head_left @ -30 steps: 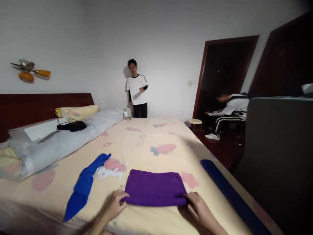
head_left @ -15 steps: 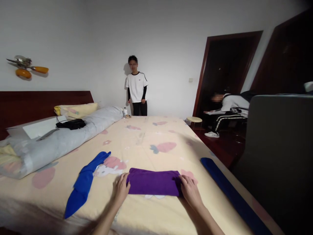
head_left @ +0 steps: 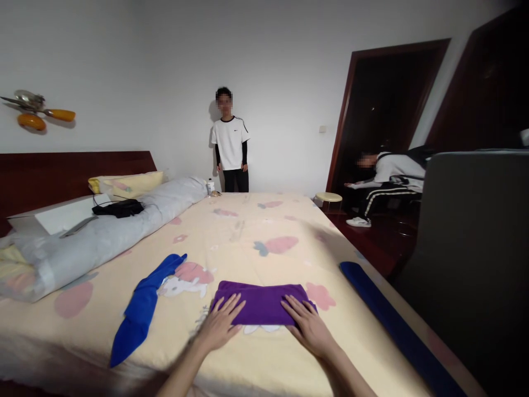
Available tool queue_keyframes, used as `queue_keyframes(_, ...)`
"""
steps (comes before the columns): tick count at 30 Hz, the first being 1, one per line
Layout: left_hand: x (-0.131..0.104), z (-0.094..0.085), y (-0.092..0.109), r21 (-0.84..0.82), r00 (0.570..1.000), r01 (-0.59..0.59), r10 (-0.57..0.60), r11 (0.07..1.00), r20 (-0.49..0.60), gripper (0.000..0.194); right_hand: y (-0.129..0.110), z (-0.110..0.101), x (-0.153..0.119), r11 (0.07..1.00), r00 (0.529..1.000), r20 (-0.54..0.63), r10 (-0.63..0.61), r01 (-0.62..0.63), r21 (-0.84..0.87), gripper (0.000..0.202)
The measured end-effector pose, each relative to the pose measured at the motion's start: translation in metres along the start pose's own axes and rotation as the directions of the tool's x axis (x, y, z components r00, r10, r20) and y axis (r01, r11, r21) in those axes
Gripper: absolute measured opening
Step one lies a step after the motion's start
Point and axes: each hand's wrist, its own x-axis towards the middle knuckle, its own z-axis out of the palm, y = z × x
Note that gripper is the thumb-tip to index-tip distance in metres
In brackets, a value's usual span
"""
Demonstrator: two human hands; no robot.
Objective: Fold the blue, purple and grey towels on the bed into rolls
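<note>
A purple cloth, folded into a long rectangle, lies flat near the front of the bed. My left hand rests on its left end with fingers spread. On its right end lies my right hand, its fingers also stretched out flat. To the left is a blue cloth, gathered into a narrow, uneven strip. A long dark blue strip lies along the bed's right side.
The bed has a patterned sheet. A rolled grey quilt carries a black item at left. One person stands beyond the bed; another bends over at right. A stool stands beside the bed.
Both my hands have moved inward from the purple cloth's side edges and now lie flat on top of it, fingers straightened. The view has shifted slightly.
</note>
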Motion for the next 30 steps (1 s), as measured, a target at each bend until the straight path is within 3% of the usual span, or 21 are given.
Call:
queue_keyframes(3, -0.019, -0.007, -0.022, 0.039, 1.0, 0.008, -0.008, 0.999, -0.008, 0.066, 0.022, -0.006, -0.021, 0.998, 0.999, -0.011, 0.042, -0.042, -0.042, 0.058)
queue_keyframes(7, -0.035, -0.006, -0.038, 0.077, 0.998, 0.008, -0.002, 0.997, -0.07, 0.062, 0.032, -0.003, -0.033, 0.993, 0.998, -0.06, 0.037, -0.043, -0.107, 0.058)
queue_keyframes(11, -0.039, 0.001, -0.042, 0.101, 0.988, -0.004, 0.02, 0.995, -0.153, 0.062, 0.032, 0.005, -0.031, 0.986, 0.979, -0.201, 0.011, -0.044, -0.161, 0.052)
queue_keyframes(15, -0.036, -0.005, -0.038, 0.045, 0.971, -0.01, 0.021, 0.999, -0.239, 0.057, 0.026, -0.006, -0.029, 0.993, 0.972, -0.235, 0.004, -0.032, -0.114, 0.042)
queue_keyframes(19, -0.034, -0.022, -0.029, -0.121, 0.954, 0.077, -0.108, 0.99, -0.278, 0.046, 0.011, -0.035, -0.034, 0.99, 0.976, -0.179, 0.123, -0.107, 0.097, 0.036)
queue_keyframes(23, -0.036, -0.033, -0.024, -0.354, 0.944, 0.165, -0.252, 0.92, -0.214, 0.039, 0.005, -0.053, -0.036, 0.915, 0.961, -0.069, 0.269, -0.232, 0.331, 0.029)
queue_keyframes(27, -0.028, -0.031, -0.028, -0.524, 0.921, 0.205, -0.344, 0.827, -0.182, 0.037, 0.02, -0.046, -0.025, 0.852, 0.949, -0.069, 0.308, -0.242, 0.465, 0.034)
queue_keyframes(30, -0.013, -0.024, -0.033, -0.493, 0.879, 0.311, -0.443, 0.812, -0.176, 0.039, 0.036, -0.031, -0.009, 0.879, 0.925, -0.14, 0.353, -0.276, 0.388, 0.039)
